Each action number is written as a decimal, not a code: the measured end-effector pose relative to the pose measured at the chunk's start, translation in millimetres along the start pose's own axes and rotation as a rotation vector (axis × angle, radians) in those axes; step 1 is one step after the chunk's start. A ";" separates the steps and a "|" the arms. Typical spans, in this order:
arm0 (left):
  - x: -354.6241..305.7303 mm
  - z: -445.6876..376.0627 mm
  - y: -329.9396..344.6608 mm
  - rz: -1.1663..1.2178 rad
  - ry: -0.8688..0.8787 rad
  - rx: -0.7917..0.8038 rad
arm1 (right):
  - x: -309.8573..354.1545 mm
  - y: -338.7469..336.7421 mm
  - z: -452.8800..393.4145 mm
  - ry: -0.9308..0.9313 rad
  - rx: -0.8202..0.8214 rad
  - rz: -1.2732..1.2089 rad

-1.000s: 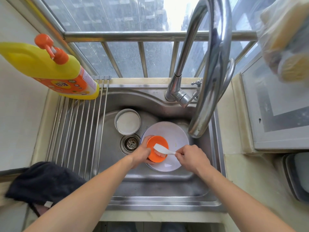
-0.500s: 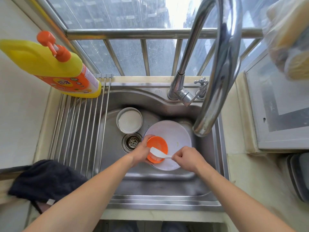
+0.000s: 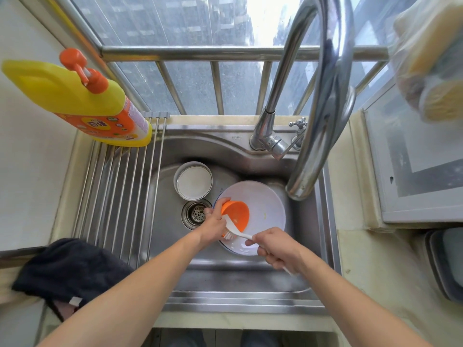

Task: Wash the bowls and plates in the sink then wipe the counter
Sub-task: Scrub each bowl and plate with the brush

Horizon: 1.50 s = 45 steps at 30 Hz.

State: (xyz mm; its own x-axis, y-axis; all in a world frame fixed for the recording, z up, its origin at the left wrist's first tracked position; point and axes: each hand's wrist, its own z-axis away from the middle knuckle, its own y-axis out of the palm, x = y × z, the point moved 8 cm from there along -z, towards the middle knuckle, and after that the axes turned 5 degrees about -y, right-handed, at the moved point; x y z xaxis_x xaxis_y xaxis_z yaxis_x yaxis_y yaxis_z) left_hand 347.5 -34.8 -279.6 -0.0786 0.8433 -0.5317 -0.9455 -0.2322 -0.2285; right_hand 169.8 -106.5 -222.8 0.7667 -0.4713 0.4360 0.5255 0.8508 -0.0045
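So the person's leaning over the steel sink [image 3: 250, 279], both arms down in the basin. Left hand [image 3: 215, 225] has its fingers wrapped around the rim of a small orange bowl [image 3: 236, 214], holding it tilted over a white plate [image 3: 265, 206] that lies flat on the sink floor. Right hand [image 3: 276, 247] has its fingers clamped around the handle of a white dish brush [image 3: 234, 230], bristle end pressed against the bowl's near edge. There's 1 more bowl, a white one [image 3: 193, 181], sitting upright just behind the drain [image 3: 197, 213], apart from the plate. The faucet [image 3: 323, 116] arches over the right side, no water visible. A yellow soap bottle [image 3: 82, 101] stands on the roll-up drying rack [image 3: 117, 196] at left, and a dark cloth [image 3: 67, 269] is bunched on the surface near the front-left corner.
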 end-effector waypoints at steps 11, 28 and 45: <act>1.2 -0.8 -0.3 0.015 -0.028 0.019 | 46.4 -11.6 8.1 -0.526 -0.338 1.282; -7.6 -0.8 8.5 -0.071 0.000 0.011 | 50.8 -6.9 15.4 -0.607 -0.420 1.443; -6.6 9.4 -1.4 0.085 0.057 0.025 | 26.8 -29.0 6.1 -0.404 -0.390 0.815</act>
State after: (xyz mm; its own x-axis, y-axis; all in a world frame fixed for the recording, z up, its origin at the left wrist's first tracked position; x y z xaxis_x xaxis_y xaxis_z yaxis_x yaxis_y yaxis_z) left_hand 346.4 -35.5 -268.2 -0.1415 0.7916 -0.5945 -0.9436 -0.2894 -0.1608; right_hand 172.9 -142.3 -205.5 0.8024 0.4011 0.4418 0.0330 0.7095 -0.7040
